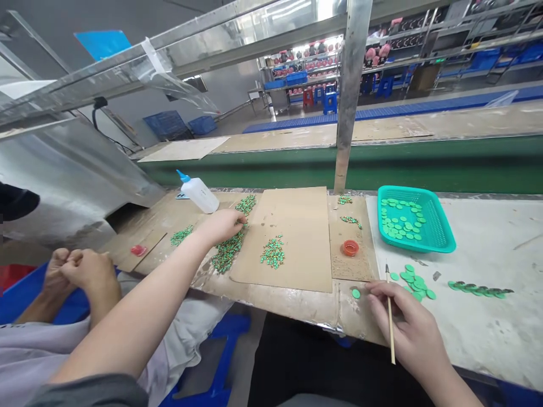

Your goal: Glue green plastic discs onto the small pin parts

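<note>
**Left hand at the small green pieces, right hand holding the stick beside a green disc**

Your left hand (pixel 221 225) is stretched far forward and to the left, fingertips resting at the upper end of a pile of small green pieces (pixel 229 250) on the cardboard-covered bench (pixel 297 299). The pile runs as a streak from your fingertips back toward you. The fingers are curled loosely downward onto the pieces; whether they pinch any, you cannot tell from this view.

Your right hand (pixel 407 322) sits at the near edge of the bench, closed around a thin wooden stick (pixel 389 316) that points away from you, its long axis nearly straight up the picture. A single green disc (pixel 356 293) lies just left of that hand's fingertips, close to them but apart. More green discs (pixel 413 280) lie just beyond the stick's tip, and a teal basket (pixel 441 240) further back holds others.

The right hand is much nearer to the discs; the left is the only one at the small pieces. A red cap (pixel 350 247) sits between the two hands.
</note>
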`<state>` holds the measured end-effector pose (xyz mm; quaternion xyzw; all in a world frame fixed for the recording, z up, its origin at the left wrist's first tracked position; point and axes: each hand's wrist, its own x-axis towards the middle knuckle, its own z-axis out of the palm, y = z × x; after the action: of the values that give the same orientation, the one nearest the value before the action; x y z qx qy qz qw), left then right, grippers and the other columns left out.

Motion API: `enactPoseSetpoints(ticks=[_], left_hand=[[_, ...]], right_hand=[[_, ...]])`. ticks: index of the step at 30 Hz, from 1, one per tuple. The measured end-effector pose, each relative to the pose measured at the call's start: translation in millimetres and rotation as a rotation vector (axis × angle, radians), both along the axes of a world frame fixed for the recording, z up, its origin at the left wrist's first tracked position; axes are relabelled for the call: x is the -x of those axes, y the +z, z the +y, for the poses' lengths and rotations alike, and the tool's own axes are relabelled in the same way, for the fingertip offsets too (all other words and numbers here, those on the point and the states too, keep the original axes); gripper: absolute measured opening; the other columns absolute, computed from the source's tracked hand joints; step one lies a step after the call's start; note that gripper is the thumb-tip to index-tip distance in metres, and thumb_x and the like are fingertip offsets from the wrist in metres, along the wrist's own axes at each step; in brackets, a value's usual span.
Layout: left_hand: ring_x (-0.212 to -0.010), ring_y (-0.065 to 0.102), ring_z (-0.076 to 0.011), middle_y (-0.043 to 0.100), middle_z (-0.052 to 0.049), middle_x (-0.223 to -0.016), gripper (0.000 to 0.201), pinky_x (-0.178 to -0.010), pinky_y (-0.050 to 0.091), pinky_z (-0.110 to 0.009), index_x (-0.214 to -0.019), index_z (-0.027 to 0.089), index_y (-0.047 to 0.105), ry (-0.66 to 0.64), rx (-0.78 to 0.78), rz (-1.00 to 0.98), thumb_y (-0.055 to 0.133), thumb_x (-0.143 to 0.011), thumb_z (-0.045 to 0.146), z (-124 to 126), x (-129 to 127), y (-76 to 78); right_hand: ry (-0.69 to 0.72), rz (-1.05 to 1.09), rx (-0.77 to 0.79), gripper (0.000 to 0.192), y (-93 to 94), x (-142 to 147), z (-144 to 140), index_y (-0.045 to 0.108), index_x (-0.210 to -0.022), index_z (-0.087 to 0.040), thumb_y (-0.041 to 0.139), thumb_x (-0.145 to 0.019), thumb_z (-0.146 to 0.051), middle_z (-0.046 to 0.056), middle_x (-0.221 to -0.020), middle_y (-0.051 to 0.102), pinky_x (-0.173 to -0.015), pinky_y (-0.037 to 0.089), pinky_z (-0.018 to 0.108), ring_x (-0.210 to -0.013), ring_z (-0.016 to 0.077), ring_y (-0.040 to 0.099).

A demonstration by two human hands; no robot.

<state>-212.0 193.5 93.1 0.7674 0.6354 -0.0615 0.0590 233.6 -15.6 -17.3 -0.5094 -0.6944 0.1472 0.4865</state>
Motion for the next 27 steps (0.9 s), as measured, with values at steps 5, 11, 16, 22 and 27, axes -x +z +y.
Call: enactPoseSetpoints(ticks=[5, 11, 16, 22, 27], left_hand=[[-0.094, 0.072, -0.0233, 0.079, -0.008, -0.106, 0.019, -0.087, 0.057, -0.037, -0.105, 0.021, 0.076, -0.058, -0.075, -0.113, 0.063, -0.103, 0.034, -49.8, -28.6, 26.2], [-0.086, 0.071, -0.0177, 0.076, 0.000, -0.093, 0.021, -0.082, 0.054, -0.032, -0.104, 0.025, 0.076, -0.556, -0.223, -0.378, 0.058, -0.110, 0.035, -132.2, -116.2, 50.0], [-0.081, 0.070, -0.0158, 0.073, -0.002, -0.089, 0.014, -0.075, 0.054, -0.028, -0.104, 0.021, 0.071, -0.806, -0.340, -0.504, 0.059, -0.110, 0.018, -161.8, -164.4, 55.4], [-0.080, 0.073, -0.0133, 0.076, -0.002, -0.092, 0.015, -0.075, 0.061, -0.020, -0.108, 0.024, 0.075, -0.561, -0.185, -1.116, 0.067, -0.106, 0.011, -181.6, -194.1, 11.9], [-0.065, 0.074, -0.0138, 0.077, 0.000, -0.083, 0.007, -0.060, 0.062, -0.017, -0.103, 0.033, 0.087, -0.272, -0.079, -1.423, 0.081, -0.105, 0.033, -213.9, -208.3, -38.5]], right_hand=[[0.033, 0.016, -0.122, 0.006, 16.4, 10.8, -2.0, 0.073, -0.106, -0.026, 0.069, -0.107, -0.022, 0.003, -0.095, 0.083, -0.075, 0.065, 0.032, -0.083, 0.0208, 0.081], [0.200, 0.238, 0.158, 0.013, 70.2, 49.5, -9.6, 0.078, -0.105, -0.024, 0.066, -0.109, -0.028, 0.001, -0.088, 0.082, -0.069, 0.061, 0.027, -0.076, 0.0172, 0.078], [0.283, 0.458, 0.416, 0.022, 96.1, 57.9, -10.4, 0.072, -0.085, -0.020, 0.068, -0.103, -0.032, -0.005, -0.067, 0.060, -0.057, 0.043, 0.023, -0.060, 0.0112, 0.053], [0.388, 0.815, 0.647, 0.035, 86.3, 46.4, -22.8, 0.071, -0.088, -0.019, 0.074, -0.104, -0.050, 0.001, -0.077, 0.071, -0.067, 0.051, 0.025, -0.069, 0.0128, 0.060], [0.413, 0.938, 0.801, 0.044, 59.6, 41.9, -48.0, 0.073, -0.093, -0.019, 0.075, -0.102, -0.062, 0.004, -0.080, 0.073, -0.068, 0.053, 0.026, -0.071, 0.0143, 0.065]])
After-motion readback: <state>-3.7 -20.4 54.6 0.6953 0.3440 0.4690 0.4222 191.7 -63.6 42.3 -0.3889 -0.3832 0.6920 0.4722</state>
